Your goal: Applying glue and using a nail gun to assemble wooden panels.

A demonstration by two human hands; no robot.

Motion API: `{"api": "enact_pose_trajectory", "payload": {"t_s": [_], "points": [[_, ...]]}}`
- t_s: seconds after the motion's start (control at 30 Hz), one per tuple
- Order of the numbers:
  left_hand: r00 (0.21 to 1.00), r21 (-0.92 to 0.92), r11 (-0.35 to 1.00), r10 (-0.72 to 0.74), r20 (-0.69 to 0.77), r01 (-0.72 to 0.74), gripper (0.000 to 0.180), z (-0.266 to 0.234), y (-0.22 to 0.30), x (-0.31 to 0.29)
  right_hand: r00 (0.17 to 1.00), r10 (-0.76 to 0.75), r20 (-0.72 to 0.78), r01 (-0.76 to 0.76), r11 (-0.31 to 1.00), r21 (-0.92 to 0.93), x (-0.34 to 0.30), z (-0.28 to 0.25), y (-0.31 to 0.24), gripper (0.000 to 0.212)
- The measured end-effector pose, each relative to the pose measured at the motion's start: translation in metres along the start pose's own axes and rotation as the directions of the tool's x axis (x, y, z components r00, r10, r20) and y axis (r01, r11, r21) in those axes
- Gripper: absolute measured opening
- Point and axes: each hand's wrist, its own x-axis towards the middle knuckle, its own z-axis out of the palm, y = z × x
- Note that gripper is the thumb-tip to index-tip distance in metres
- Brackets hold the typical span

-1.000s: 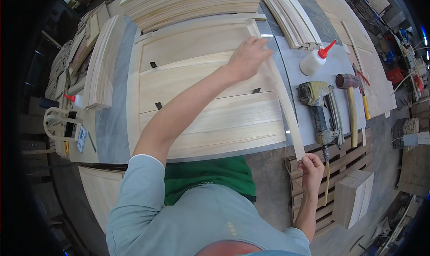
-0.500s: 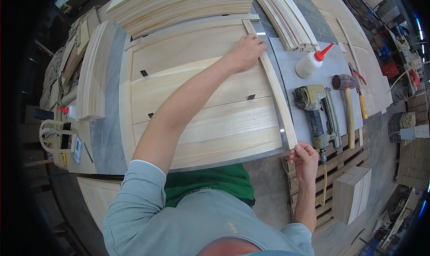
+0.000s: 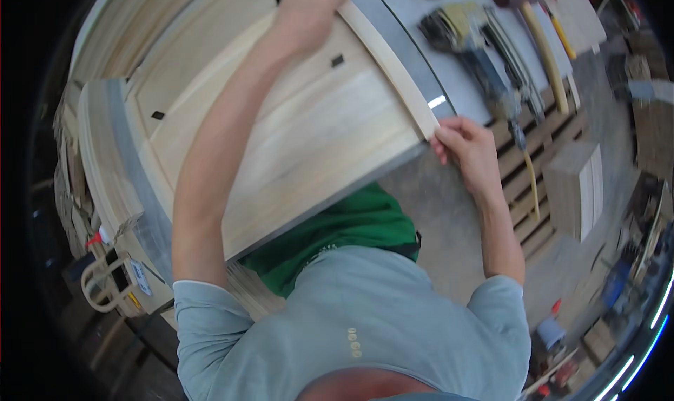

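A pale wooden strip runs along the right edge of a light wooden panel, which lies flat on the workbench. My right hand pinches the strip's near end between thumb and fingers, at the panel's near right corner. Farther up, my left hand grips the same strip, its fingers curled over it at the top of the picture. Small black pieces, one of them a black tab, show on the panel's face. The strip's far end is out of view.
Right of the panel lie a nail gun with a yellow hose and a hammer. Stacked boards stand at the left. A pallet and a block of stacked wood are on the floor at the right.
The view has turned and shifted, so the bench sits higher in the picture. The strip's near end now lies closer against the panel's edge. Both hands still hold the strip.
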Motion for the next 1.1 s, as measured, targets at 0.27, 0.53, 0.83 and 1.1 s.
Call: {"api": "enact_pose_trajectory", "payload": {"t_s": [0.27, 0.53, 0.83, 1.1], "points": [[0.993, -0.048, 0.999, -0.01, 0.114, 0.016, 0.046, -0.031, 0.039, -0.004, 0.997, -0.071, -0.04, 0.065, 0.986, -0.152, -0.003, 0.006, 0.015, 0.017], [0.984, -0.03, 0.996, -0.074, 0.165, 0.08, 0.045, -0.033, 0.044, -0.009, 0.75, -0.655, 0.093, 0.441, 0.391, -0.808, -0.009, 0.011, 0.033, 0.019], [0.845, -0.48, 0.767, 0.144, -0.516, -0.424, 0.034, 0.005, 0.014, -0.01, 0.666, -0.746, -0.011, 0.284, 0.267, -0.921, 0.055, -0.041, -0.057, 0.04], [0.984, -0.003, 0.993, -0.119, 0.136, 0.12, 0.044, -0.006, 0.036, -0.009, 0.807, -0.59, 0.03, 0.2, 0.225, -0.954, 0.094, -0.049, -0.057, 0.06]]}}
